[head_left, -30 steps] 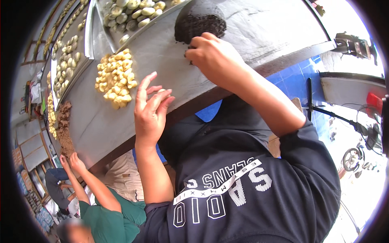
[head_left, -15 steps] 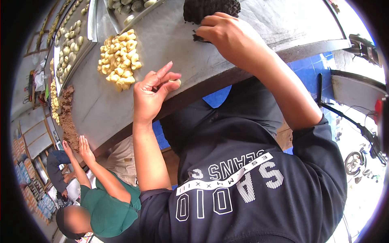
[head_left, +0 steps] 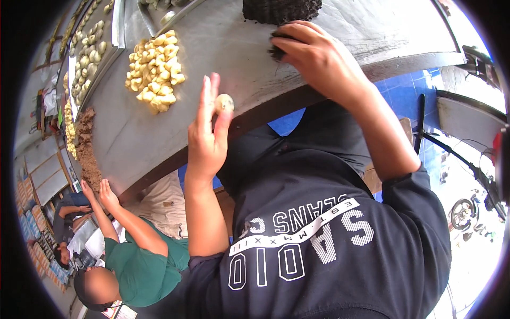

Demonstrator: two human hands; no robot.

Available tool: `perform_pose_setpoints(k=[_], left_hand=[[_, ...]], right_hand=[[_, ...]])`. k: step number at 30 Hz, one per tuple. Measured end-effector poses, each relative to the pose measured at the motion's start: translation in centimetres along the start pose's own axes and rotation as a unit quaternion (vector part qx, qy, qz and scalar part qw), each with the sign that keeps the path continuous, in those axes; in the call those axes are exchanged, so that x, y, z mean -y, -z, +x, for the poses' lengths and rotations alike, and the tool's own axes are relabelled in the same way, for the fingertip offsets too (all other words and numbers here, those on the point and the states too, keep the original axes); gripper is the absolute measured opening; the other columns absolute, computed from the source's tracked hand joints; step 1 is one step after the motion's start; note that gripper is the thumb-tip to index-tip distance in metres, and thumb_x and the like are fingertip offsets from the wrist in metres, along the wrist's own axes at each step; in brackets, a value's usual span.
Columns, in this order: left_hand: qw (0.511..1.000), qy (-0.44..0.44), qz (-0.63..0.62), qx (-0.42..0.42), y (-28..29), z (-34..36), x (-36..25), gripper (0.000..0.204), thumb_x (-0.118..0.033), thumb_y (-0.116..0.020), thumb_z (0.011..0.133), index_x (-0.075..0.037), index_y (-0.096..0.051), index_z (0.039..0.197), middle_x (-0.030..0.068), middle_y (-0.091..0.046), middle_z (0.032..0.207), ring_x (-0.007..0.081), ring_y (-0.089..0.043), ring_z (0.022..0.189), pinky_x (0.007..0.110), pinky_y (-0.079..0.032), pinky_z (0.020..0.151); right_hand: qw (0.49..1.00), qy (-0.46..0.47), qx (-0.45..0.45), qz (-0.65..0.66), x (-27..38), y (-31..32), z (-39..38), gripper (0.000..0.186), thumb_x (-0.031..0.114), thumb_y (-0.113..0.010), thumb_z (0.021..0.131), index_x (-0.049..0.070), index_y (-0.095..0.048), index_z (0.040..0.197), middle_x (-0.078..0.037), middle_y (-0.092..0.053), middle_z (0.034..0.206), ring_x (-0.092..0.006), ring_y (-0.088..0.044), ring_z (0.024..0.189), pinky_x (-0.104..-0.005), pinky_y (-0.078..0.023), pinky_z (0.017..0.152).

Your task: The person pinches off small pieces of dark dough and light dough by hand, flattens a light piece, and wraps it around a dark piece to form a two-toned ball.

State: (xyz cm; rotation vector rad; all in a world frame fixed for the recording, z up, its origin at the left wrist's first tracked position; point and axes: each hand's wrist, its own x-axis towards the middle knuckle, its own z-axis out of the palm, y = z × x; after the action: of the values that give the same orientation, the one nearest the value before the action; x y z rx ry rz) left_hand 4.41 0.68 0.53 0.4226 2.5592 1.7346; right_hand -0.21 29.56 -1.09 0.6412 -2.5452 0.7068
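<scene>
My left hand [head_left: 209, 133] is upright at the table's near edge, holding a small pale dough ball [head_left: 224, 102] with dark specks between thumb and fingers. To the right, my right hand [head_left: 329, 66] curls its fingers over a dark, crumbly clump [head_left: 276, 52] low above the tabletop. Just beyond it lies a larger black mass of the same crumbly stuff [head_left: 281, 10]. A pile of yellow dough pieces [head_left: 155, 72] rests on the table left of my left hand.
Trays of rounded, pale greenish pieces [head_left: 94, 56] stand at the far left of the grey table [head_left: 228, 48]. Brown crumbly filling [head_left: 86, 143] lies along the left end. There, a person in a green shirt [head_left: 143, 260] holds both hands near it. A black stand [head_left: 422, 127] is at right.
My left hand has turned, its fingers now pointing up, and the dough ball shows. My right hand has moved a little right and nearer, with a dark clump apart from the mass.
</scene>
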Motion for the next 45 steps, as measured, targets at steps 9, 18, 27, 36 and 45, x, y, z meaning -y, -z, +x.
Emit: perform_pose_setpoints(k=[9,18,27,36,45], left_hand=[[0.931,-0.153,0.331,0.026,1.9,1.9,1.4,0.014,-0.009,-0.081,0.104,-0.001,-0.069,0.105,0.0101,-0.07,0.125,0.0216,-0.071,0.105,0.04,-0.059,0.089],[0.828,-0.117,0.535,0.12,1.1,6.7,-0.7,0.018,-0.023,-0.069,0.112,-0.006,-0.069,0.106,0.012,-0.079,0.098,0.0301,-0.077,0.09,0.046,-0.06,0.081],[0.85,-0.168,0.499,0.028,-0.7,5.4,0.3,0.024,-0.027,-0.071,0.11,-0.007,-0.064,0.097,0.0088,-0.07,0.093,0.0371,-0.074,0.09,0.053,-0.059,0.081],[0.971,-0.024,-0.233,-0.047,2.2,5.0,-0.5,0.037,-0.006,-0.085,0.103,-0.001,-0.068,0.135,0.0193,-0.072,0.147,0.0205,-0.076,0.116,0.038,-0.065,0.095],[0.919,0.082,0.307,-0.234,12.6,3.7,8.2,0.038,-0.041,-0.089,0.101,-0.005,-0.079,0.107,0.0032,-0.077,0.095,0.0123,-0.064,0.07,0.032,-0.056,0.072]], right_hand=[[0.996,0.049,0.025,-0.071,-0.4,0.2,1.6,0.033,0.015,-0.081,0.087,0.016,-0.086,0.12,-0.008,-0.071,0.141,-0.0304,-0.062,0.138,-0.0411,-0.06,0.106],[0.991,0.049,0.027,-0.124,0.3,1.0,0.7,0.032,0.006,-0.072,0.087,0.009,-0.084,0.117,-0.009,-0.072,0.137,-0.0297,-0.068,0.13,-0.0407,-0.063,0.103],[0.99,-0.012,0.131,0.057,0.4,1.5,1.8,0.025,-0.003,-0.083,0.083,0.005,-0.082,0.106,-0.01,-0.075,0.112,-0.0361,-0.071,0.113,-0.0467,-0.06,0.099],[0.988,-0.085,0.034,0.123,0.3,1.3,1.1,0.021,-0.007,-0.08,0.089,0.006,-0.088,0.103,-0.013,-0.083,0.121,-0.0358,-0.079,0.113,-0.0409,-0.065,0.094],[0.998,-0.028,0.037,-0.029,1.8,0.8,0.5,0.011,0.008,-0.076,0.095,0.008,-0.079,0.105,-0.011,-0.072,0.112,-0.0343,-0.07,0.109,-0.0446,-0.061,0.096]])
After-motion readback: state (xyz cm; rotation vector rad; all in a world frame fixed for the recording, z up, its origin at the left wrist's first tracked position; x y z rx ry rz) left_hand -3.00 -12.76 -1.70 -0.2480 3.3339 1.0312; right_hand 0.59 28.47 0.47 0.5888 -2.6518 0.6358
